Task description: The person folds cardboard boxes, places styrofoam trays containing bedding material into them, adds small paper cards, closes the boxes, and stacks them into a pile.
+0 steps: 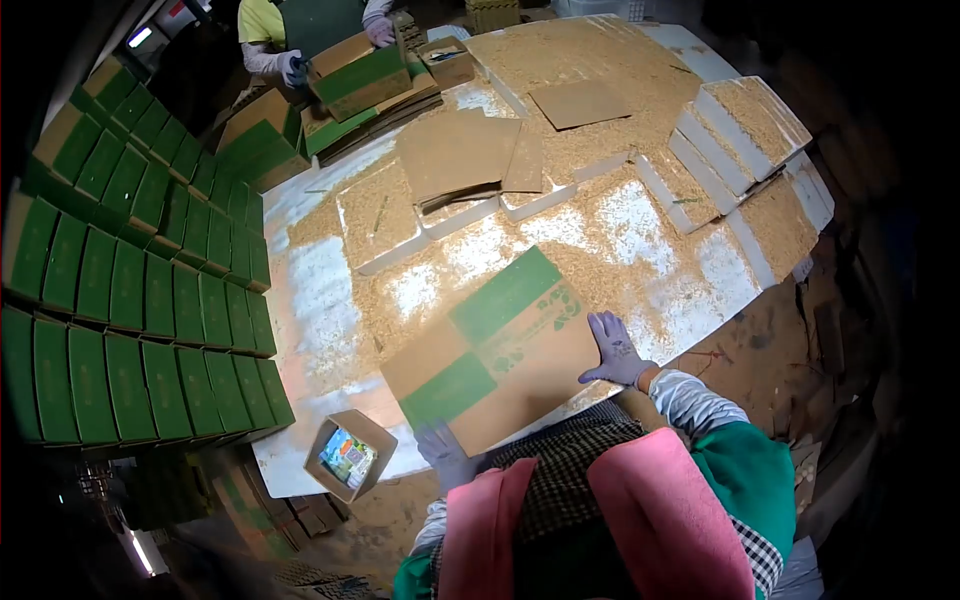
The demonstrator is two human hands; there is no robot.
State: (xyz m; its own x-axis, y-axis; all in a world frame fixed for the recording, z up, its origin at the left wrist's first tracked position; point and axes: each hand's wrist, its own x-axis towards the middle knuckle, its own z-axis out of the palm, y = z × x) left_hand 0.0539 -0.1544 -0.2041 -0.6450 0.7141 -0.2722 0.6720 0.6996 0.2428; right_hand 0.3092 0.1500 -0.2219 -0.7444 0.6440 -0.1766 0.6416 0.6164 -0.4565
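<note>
A brown cardboard carton (535,350) with green printed blocks lies slantwise at the front of the table. My right hand (617,352), in a light purple glove, rests at its right edge with the fingers spread. At the carton's lower left corner is my left hand (443,452), gloved alike, its fingers stretched out along the edge. Whether the carton is folded flat cannot be made out. To the left of it stands a small open box (380,430) with colourful printed packets (348,457) inside.
Green cartons (120,375) are stacked along the left. White-sided trays of sawdust-like material (575,60) cover the back and right, with cardboard sheets (460,155) on some. Across the table a person's gloved hands (295,70) are at an open green-and-brown box (365,85).
</note>
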